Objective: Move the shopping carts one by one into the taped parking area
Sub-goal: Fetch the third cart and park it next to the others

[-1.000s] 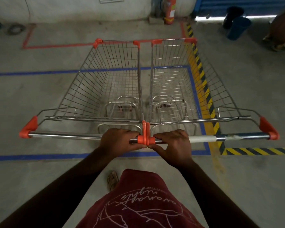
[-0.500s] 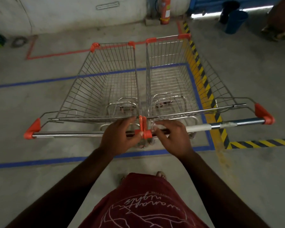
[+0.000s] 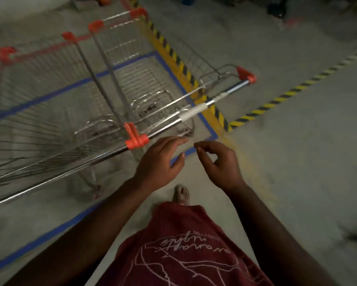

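Note:
Two wire shopping carts with orange corner caps stand side by side inside the blue tape outline (image 3: 49, 232). The left cart (image 3: 39, 112) and the right cart (image 3: 144, 79) have their handles meeting at orange end caps (image 3: 135, 139). My left hand (image 3: 160, 162) hovers just off the right cart's handle bar (image 3: 194, 114), fingers relaxed and holding nothing. My right hand (image 3: 219, 162) floats beside it with loosely curled fingers, also holding nothing. Neither hand touches a cart.
A yellow-and-black hazard stripe (image 3: 173, 58) runs along the right side of the blue outline and branches off to the right (image 3: 287, 93). Red tape (image 3: 39, 52) marks the floor beyond the carts. My foot (image 3: 181, 195) is on the concrete below my hands.
Both hands have let go of the cart handles and drawn back. The view has swung to the right, so the carts now lie to the left.

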